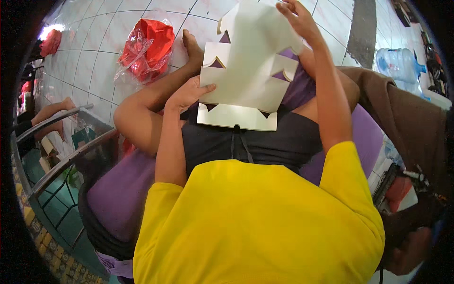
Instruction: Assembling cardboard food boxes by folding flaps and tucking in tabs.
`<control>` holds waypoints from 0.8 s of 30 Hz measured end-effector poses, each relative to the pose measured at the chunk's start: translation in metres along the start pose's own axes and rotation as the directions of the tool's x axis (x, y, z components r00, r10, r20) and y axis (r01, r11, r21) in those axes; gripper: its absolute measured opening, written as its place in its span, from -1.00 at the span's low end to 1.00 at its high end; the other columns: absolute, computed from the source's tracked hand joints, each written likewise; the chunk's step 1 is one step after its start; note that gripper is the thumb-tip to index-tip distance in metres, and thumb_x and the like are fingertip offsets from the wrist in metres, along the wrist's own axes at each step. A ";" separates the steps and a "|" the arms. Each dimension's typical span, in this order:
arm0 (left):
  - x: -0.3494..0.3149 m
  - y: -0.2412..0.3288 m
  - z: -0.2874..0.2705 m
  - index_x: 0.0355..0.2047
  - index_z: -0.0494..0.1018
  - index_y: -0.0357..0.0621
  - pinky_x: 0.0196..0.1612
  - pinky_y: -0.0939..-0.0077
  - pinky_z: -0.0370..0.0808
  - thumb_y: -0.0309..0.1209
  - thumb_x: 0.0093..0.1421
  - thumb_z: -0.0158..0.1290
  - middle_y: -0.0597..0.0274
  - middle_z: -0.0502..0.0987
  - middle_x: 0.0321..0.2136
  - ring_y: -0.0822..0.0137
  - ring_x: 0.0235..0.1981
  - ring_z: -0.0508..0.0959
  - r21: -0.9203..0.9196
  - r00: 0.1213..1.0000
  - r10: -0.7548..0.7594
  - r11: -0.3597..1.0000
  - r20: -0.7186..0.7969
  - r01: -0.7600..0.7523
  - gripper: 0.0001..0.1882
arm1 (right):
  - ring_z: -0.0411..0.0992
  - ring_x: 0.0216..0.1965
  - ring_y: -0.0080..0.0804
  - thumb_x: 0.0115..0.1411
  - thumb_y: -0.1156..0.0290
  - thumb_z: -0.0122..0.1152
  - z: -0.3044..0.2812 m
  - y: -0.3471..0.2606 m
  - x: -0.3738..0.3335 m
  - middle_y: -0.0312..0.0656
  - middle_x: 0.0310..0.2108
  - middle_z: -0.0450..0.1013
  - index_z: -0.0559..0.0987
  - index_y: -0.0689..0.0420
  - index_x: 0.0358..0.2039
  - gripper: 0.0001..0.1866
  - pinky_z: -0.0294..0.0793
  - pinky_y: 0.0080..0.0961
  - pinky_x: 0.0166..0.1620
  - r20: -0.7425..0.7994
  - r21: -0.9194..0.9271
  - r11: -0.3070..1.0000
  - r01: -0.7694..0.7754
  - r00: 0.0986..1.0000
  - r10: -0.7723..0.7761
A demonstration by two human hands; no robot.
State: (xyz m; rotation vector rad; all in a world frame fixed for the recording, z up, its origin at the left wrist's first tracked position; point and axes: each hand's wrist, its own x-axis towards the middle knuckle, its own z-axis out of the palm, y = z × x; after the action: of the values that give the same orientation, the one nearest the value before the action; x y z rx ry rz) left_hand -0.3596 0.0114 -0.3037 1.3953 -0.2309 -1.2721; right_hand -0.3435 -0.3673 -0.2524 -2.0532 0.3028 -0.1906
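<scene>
A white, partly unfolded cardboard box blank (pixel 248 71) lies tilted over my lap, with notched flaps along both sides and a narrow folded flap at its near end. My left hand (pixel 189 93) grips its left edge, thumb on the top face and the other fingers hidden beneath. At the far right corner, my right hand (pixel 299 21) has its fingers bent closed against the cardboard's edge. Part of that grip runs out at the picture's top.
A red bag in clear plastic (pixel 147 49) lies on the tiled floor (pixel 97 52) at the far left. A metal-framed rack (pixel 71 151) stands at my left, with another person's foot (pixel 66 104) beyond it. Brown cloth (pixel 406 118) and a clear blue water jug (pixel 397 66) are at my right.
</scene>
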 end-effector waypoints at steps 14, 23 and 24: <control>0.015 -0.016 0.010 0.04 0.38 -0.35 -0.05 0.48 0.42 -0.30 0.32 -0.01 0.17 0.54 -0.16 0.39 -0.19 0.49 0.110 0.939 -0.042 0.990 -0.343 0.084 -0.60 | 0.45 -0.08 -0.34 0.13 -0.20 0.10 0.011 -0.029 -0.010 -0.21 -0.19 0.56 0.53 0.06 -0.06 -0.39 0.30 -0.38 -0.03 0.645 -0.305 0.948 0.090 0.752 0.136; -0.002 -0.033 0.006 0.02 0.42 -0.31 -0.23 0.51 0.55 -0.28 0.34 -0.03 0.18 0.56 -0.17 0.42 -0.26 0.59 -0.306 0.982 -0.054 0.952 -0.179 -0.004 -0.63 | 0.33 0.06 -0.26 0.28 -0.34 -0.35 0.052 -0.111 -0.093 0.00 0.03 0.37 0.20 0.15 0.22 -0.18 0.24 -0.37 0.13 0.767 -0.449 0.885 -0.121 0.455 0.452; -0.002 -0.037 0.004 0.02 0.42 -0.31 -0.23 0.51 0.55 -0.28 0.34 -0.03 0.18 0.56 -0.17 0.42 -0.26 0.59 -0.303 0.984 -0.048 0.953 -0.171 -0.007 -0.63 | 0.33 0.06 -0.26 0.28 -0.34 -0.35 0.059 -0.103 -0.100 0.00 0.03 0.37 0.20 0.15 0.22 -0.18 0.24 -0.37 0.13 0.761 -0.454 0.883 -0.124 0.462 0.456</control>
State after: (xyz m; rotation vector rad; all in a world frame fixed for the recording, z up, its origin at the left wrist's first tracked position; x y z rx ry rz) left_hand -0.3824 0.0214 -0.3314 1.2369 0.0985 -1.1380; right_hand -0.4097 -0.2410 -0.1914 -2.1086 0.0491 1.1853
